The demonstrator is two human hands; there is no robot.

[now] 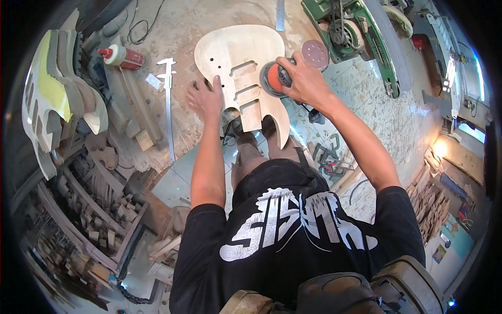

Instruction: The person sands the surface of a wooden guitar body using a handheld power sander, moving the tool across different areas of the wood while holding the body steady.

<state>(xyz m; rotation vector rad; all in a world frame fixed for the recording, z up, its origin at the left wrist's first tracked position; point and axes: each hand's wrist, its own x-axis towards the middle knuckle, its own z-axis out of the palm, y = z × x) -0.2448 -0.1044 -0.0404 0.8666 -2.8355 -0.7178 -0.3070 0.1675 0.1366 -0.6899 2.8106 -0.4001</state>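
We have one pale wooden guitar body (235, 44) lying on the dusty workbench (180, 31), its outline rounded at the far end and horned at the near end, its face smooth and matte. Two rounded slots cut its middle, and we count three small round holes toward its left side. Our left hand (205, 98) is open at the guitar body's left edge, fingers spread and thumb against the wood. Our right hand (303, 81) grips one sander (273, 77), round, orange and black, at the guitar body's right edge. Just right of the guitar body lies one reddish-brown sanding disc (315, 54), flat and pierced with holes; farther right stands one green machine (348, 39). To the guitar body's left we see one slim metal caliper (168, 104), then one white bottle (121, 56) with a tapered red cap, and farther left several stacked curved wooden pieces (55, 86), one faced yellow-green.
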